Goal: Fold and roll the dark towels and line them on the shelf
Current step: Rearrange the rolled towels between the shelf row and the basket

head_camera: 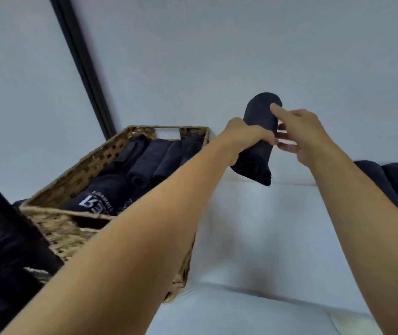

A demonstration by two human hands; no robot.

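Note:
A dark rolled towel [258, 151] is held up in the air above the white shelf [265, 233], in front of the pale wall. My left hand [244, 134] grips it around the middle, fingers curled over the roll. My right hand [299, 131] is beside it on the right, index finger stretched out and touching the roll's upper part, the other fingers loosely spread near the towel. More dark rolled towels [391, 182] lie on the shelf at the right edge.
A woven wicker basket [77, 175] stands at the left on the shelf, holding several dark rolled towels [144, 163], one with white lettering. A black frame post [84, 66] runs up the wall, and another dark bar [18, 223] crosses the lower left.

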